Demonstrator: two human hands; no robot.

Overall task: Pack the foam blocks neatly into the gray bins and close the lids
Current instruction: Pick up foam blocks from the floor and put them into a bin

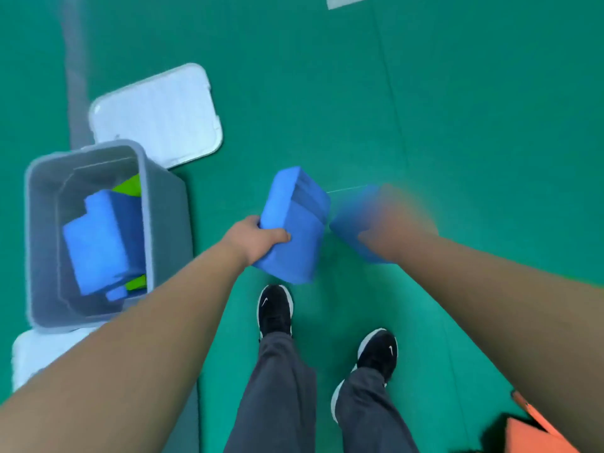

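Blue foam block (291,223) mid-air, left hand (258,238) curled round its near edge. Right hand (395,220) blurred at a second blue block (348,220), grip can't tell. Gray bin (170,217) at left, open, blue and green blocks (98,237) inside; white lid (157,116) behind it.

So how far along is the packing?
Done: gray bin holds blue and green blocks. In hand: left hand grips a blue block; right hand, blurred, seems to hold a second block. Left: both go in, then the white lid on the floor goes on.
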